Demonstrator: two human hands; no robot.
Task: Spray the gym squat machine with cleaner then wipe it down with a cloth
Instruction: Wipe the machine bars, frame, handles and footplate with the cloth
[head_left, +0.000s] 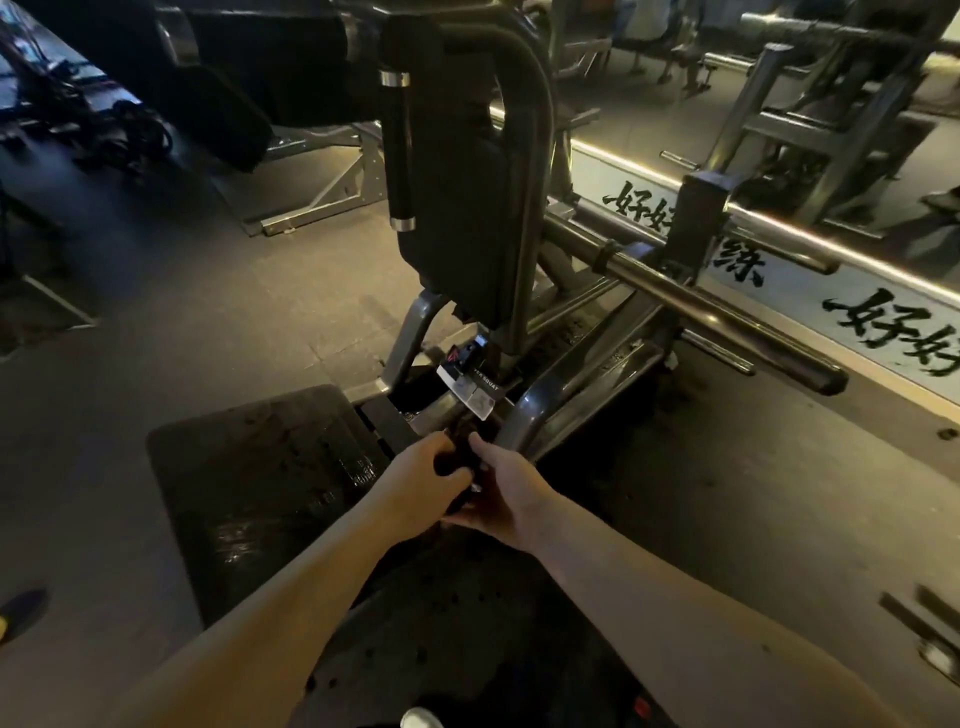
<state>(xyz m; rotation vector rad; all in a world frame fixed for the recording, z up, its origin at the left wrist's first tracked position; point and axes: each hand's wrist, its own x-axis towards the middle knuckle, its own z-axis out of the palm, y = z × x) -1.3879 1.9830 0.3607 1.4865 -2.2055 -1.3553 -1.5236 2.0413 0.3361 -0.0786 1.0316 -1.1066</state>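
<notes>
Two grips, left hand (415, 480) and right hand (511, 493), pinch the dark cloth (456, 464) between them.

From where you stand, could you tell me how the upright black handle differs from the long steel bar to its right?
The black handle stands nearly upright; the steel bar lies low, slanting toward the lower right. The handle is matte black between two chrome rings; the bar is bare shiny metal. The bar looks longer than the handle. Both are round and belong to the squat machine.
</notes>
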